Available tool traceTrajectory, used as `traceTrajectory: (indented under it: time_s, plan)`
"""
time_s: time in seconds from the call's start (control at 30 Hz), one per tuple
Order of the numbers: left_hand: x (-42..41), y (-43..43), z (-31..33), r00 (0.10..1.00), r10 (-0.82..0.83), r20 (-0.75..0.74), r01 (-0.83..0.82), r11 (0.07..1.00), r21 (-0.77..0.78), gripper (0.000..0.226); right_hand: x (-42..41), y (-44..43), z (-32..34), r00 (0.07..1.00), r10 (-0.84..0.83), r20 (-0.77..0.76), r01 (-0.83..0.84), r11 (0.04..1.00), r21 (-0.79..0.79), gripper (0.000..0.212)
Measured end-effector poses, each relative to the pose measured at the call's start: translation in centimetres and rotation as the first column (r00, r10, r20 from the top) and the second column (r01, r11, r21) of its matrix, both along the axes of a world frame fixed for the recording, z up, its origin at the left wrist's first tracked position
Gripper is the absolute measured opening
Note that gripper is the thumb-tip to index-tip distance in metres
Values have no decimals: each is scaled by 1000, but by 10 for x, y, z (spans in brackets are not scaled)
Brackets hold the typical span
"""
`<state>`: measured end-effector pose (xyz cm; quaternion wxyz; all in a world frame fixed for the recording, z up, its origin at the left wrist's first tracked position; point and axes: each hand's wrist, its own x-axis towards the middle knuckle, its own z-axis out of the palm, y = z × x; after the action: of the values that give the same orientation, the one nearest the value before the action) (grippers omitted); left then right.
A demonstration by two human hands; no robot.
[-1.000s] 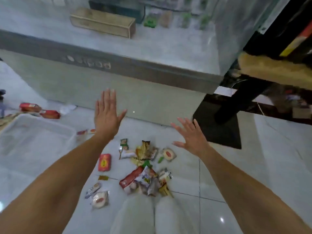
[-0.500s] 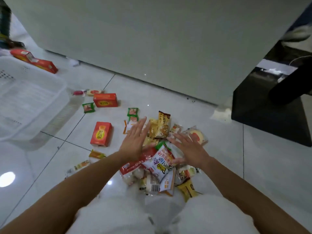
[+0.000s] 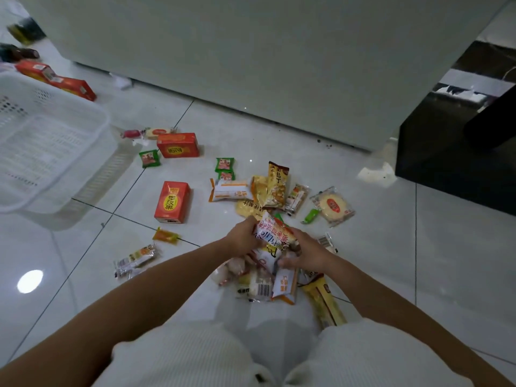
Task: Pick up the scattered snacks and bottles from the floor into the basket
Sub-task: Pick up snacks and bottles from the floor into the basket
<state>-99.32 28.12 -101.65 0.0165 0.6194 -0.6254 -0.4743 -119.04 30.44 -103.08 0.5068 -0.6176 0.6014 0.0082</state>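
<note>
Your left hand (image 3: 242, 238) and right hand (image 3: 308, 251) both clutch a white-and-red snack packet (image 3: 275, 236) above the heap of wrappers (image 3: 259, 283) on the tiled floor (image 3: 460, 261), while the white basket (image 3: 55, 152) sits well apart to the left, red boxes (image 3: 172, 201) between.

Glossy tiled floor (image 3: 391, 247), perforated white plastic basket (image 3: 83, 113), shiny plastic snack wrappers (image 3: 275, 188)

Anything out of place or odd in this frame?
Yes: snack packets and red cartons lie scattered over the floor tiles, while the white basket at left looks empty. Both hands, left hand and right hand, are gathering a white packet.
</note>
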Motion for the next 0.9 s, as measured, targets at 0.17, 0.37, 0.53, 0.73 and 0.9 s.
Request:
traceTrajectory:
  time_s: [0.17, 0.37, 0.53, 0.73, 0.9]
  plan:
    - [10, -9, 5, 951, 271, -149, -262, 962, 79, 45, 0, -5, -9, 996, -18, -90, 27, 994, 102, 111]
    - [30, -10, 3, 851, 500, -164, -469, 862, 192, 50, 1, 3, -13, 910, 242, -336, -250, 968, 20, 84]
    - [40, -12, 3, 790, 559, -253, -482, 820, 308, 35, -9, -12, -10, 949, 145, -279, -114, 986, 121, 75]
    - [53, -14, 20, 565, 719, -405, -611, 694, 381, 19, -23, -34, 19, 798, -571, 192, 518, 813, 264, 36]
    - [86, -25, 47, 454, 760, -465, -636, 642, 428, 20, -14, -67, 40, 607, -736, 298, 683, 676, 276, 40]
